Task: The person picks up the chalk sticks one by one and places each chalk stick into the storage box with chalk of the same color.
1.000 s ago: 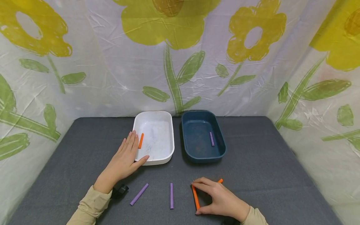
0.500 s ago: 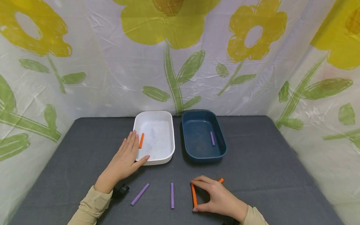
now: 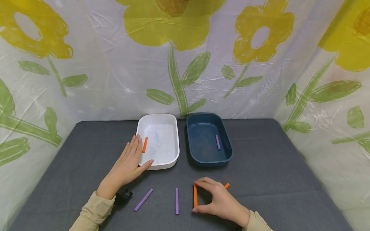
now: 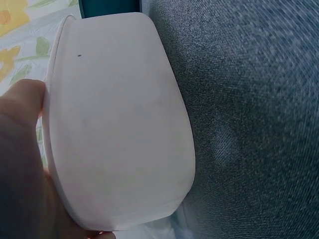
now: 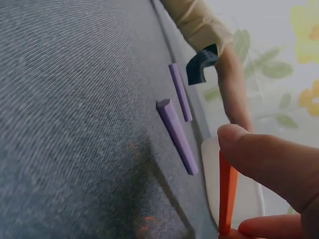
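Note:
My right hand (image 3: pixel 221 200) pinches an orange stick (image 3: pixel 195 196) end to end between thumb and fingertips; in the right wrist view the stick (image 5: pixel 227 194) runs from the thumb down to a finger, a shadow falling on the cloth nearby. Another orange stick (image 3: pixel 227 185) peeks out behind that hand, mostly hidden. With straight fingers, my left hand (image 3: pixel 130 163) rests on the left rim of a white tray (image 3: pixel 163 141), thumb at its near corner. Inside this tray lies an orange stick (image 3: pixel 145 144). The left wrist view shows the tray's outer wall (image 4: pixel 119 114) close up.
A dark blue tray (image 3: pixel 202 138) stands right of the white one, with a purple stick (image 3: pixel 218 142) in it. Two purple sticks, one slanted (image 3: pixel 143 200) and one straight (image 3: pixel 177 201), lie on the grey tablecloth (image 3: pixel 260 154) between the hands. A flowered curtain (image 3: pixel 115 70) hangs behind.
The right hand has moved a little left and away from the body, carrying the orange stick, which has turned more upright in the head view. The left hand stays put.

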Tool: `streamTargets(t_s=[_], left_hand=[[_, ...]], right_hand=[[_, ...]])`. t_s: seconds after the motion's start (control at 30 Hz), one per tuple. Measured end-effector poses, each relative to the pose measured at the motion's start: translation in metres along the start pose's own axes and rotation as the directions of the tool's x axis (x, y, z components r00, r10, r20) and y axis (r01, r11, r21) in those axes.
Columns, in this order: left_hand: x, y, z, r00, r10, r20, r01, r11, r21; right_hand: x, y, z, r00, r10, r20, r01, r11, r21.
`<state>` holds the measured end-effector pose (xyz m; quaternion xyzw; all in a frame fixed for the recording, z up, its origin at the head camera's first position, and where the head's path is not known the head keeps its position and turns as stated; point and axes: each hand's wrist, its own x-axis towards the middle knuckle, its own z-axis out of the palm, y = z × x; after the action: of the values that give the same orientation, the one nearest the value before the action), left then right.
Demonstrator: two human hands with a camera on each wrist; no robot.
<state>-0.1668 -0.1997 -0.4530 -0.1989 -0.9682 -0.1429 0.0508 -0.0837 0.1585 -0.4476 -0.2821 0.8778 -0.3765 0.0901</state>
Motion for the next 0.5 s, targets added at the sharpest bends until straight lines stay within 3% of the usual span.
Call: streamTargets(t_s=[0.5], left_hand=[[-0.001,0.001,0.0,1.0,0.0,0.003,0.0,1.0,-0.017]], right_hand=[[0.012,-0.013,-0.001,0.998,0.029,-0.06,-0.03,0.999,-0.019]])
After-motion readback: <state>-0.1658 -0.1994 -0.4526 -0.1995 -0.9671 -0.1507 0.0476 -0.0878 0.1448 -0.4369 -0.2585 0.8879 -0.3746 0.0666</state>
